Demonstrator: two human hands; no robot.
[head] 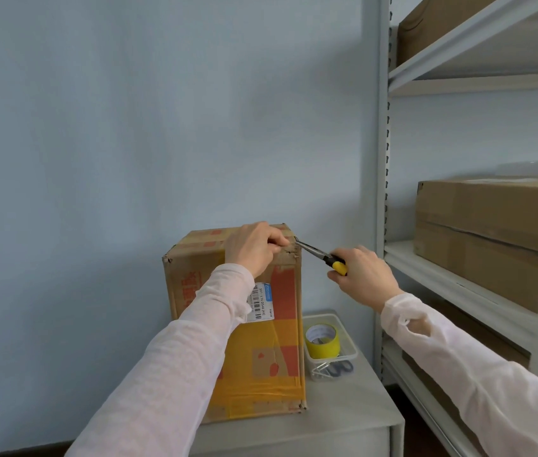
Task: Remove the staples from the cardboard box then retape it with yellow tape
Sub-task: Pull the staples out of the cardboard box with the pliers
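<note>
While the left hand (254, 249) rests on the top right edge of the box (281, 291), its fingers curled and pinching the torn cardboard at that corner, the right hand (363, 275) wraps round the yellow handles of the pliers (318, 252), whose tips touch the same corner. The box stands upright on the grey cabinet (343, 410), near the wall.

I judge the work to be in its first part, pulling staples. How many are out or left cannot be told, as they are too small to see. Yellow tape already crosses the lower front of the box, but the top corner is bare and ragged. The tape roll (322, 341) sits in the clear tray (347, 328) just right of the box, untouched, with scissors (342, 367) beside it, so the retaping remains to be done.
</note>
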